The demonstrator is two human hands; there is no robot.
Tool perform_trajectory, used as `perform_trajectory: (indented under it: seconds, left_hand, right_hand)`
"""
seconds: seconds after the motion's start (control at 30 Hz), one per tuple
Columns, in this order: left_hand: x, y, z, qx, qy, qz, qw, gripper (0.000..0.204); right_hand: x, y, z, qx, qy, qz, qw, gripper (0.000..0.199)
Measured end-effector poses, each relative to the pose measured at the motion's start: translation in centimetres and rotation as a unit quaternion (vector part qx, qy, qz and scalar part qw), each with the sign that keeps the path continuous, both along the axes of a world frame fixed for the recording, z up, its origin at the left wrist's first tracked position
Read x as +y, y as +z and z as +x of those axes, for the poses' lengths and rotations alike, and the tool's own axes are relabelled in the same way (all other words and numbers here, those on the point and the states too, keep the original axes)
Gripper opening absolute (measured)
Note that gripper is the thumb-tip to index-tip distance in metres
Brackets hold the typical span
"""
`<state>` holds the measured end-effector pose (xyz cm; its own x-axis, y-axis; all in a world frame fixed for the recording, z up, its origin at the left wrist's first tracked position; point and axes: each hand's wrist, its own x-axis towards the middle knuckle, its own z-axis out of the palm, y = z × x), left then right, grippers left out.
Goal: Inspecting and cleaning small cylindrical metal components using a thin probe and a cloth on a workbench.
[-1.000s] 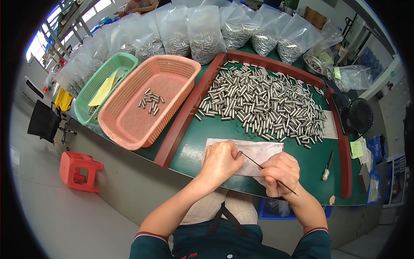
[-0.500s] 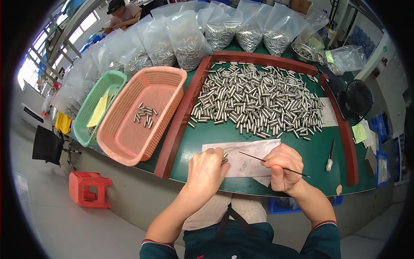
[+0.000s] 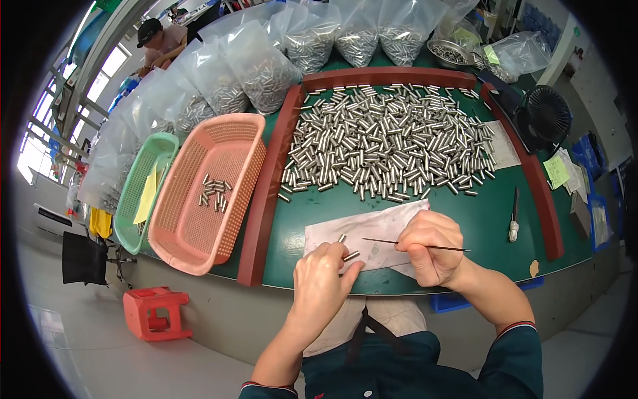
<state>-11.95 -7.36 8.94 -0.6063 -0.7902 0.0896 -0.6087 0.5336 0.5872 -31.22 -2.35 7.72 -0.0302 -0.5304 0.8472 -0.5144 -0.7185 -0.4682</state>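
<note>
My left hand (image 3: 321, 278) is closed around small shiny metal cylinders; one cylinder (image 3: 351, 255) sticks out beside the thumb and another (image 3: 342, 238) shows above the fingers. Pinched in my right hand (image 3: 433, 249) is a thin dark rod (image 3: 380, 241), its slender end pointing left toward the cylinders without touching them. Both hands are over a stained pale cloth (image 3: 322, 234) at the near edge of the green table (image 3: 286, 233). Beyond the cloth spreads a large pile of similar metal cylinders (image 3: 392, 143).
Dark red rails (image 3: 266, 193) border the work area. A pink basket (image 3: 193, 246) with several cylinders and a green basket (image 3: 126, 226) stand left. Filled plastic bags (image 3: 262, 73) line the back. On the right are a black-handled tool (image 3: 514, 219) and a black fan (image 3: 548, 113).
The view has shifted and tilted slightly. My left fingers have turned, so two cylinders now show more clearly. My right hand still holds the rod toward them.
</note>
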Motion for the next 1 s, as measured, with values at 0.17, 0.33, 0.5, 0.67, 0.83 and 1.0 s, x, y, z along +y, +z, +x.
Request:
perform_trajectory:
  seconds: [0.17,0.33,0.5,0.67,0.83,1.0]
  left_hand:
    - [0.3,-0.8,0.1,0.021,-0.004,-0.025,0.999,0.013]
    - [0.5,-1.6,-0.4,0.042,-0.003,-0.079,0.996,0.013]
    - [0.8,-1.8,-0.3,0.067,0.018,-0.039,0.997,0.015]
    - [0.8,-1.8,-0.4,0.069,0.019,-0.044,0.996,0.015]
    - [0.7,-1.9,-0.3,0.071,0.022,-0.044,0.996,0.015]
    - [0.7,-1.9,-0.3,0.077,0.022,-0.041,0.996,0.014]
  right_hand:
    - [0.1,-0.3,0.5,0.006,0.020,0.023,1.000,0.007]
    - [0.2,-0.5,0.5,0.015,0.011,0.031,0.999,0.008]
    - [0.0,-0.7,0.7,0.009,0.009,0.033,0.999,0.008]
    - [-0.1,-0.9,0.8,0.019,0.005,0.038,0.999,0.009]
    - [-0.1,-0.8,0.8,0.023,0.013,0.044,0.999,0.009]
    - [0.0,-0.8,0.7,0.045,0.022,0.043,0.998,0.010]
